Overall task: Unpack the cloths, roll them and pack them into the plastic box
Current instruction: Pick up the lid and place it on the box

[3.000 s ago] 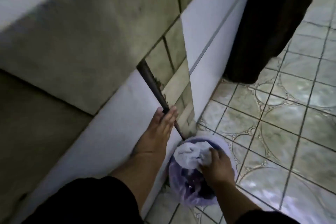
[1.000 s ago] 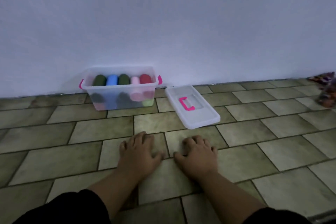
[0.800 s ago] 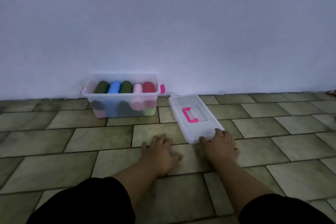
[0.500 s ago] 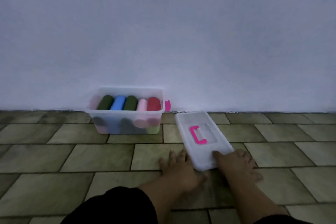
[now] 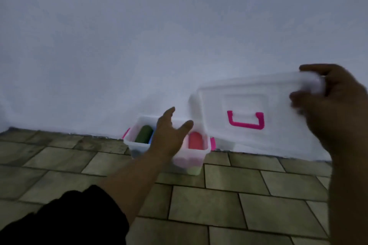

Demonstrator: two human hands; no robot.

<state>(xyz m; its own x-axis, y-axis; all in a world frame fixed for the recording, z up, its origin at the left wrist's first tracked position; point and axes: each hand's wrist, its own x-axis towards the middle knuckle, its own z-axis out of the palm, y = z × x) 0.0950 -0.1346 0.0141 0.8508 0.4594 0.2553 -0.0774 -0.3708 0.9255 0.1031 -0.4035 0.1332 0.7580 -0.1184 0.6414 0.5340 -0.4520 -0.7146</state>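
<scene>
Now — clear plastic box with pink side clips [image 5: 194,162]: is sitting uncovered on the olive stone-tile floor [image 5: 219,197], backing against the pale wall [image 5: 139,45], probably so it is not sliding about while being filled.
contents: a dark green rolled cloth [image 5: 143,136] and a coral red rolled cloth [image 5: 195,140] are lying side by side inside; the rest of the row is being blocked from view.
right hand [image 5: 336,113]: is gripping the short right end of the translucent white plastic lid with the pink handle [image 5: 254,103], thumb over the top edge and fingers curling across its face — it is holding the lid in the air, tilted, top face toward the camera.
left hand [image 5: 169,135]: is hovering with fingers spread, holding nothing; it is likely reaching for the lid's free left end, so both hands can square it over the box.
stage: packing is looking finished; closing is beginning, I judge.
</scene>
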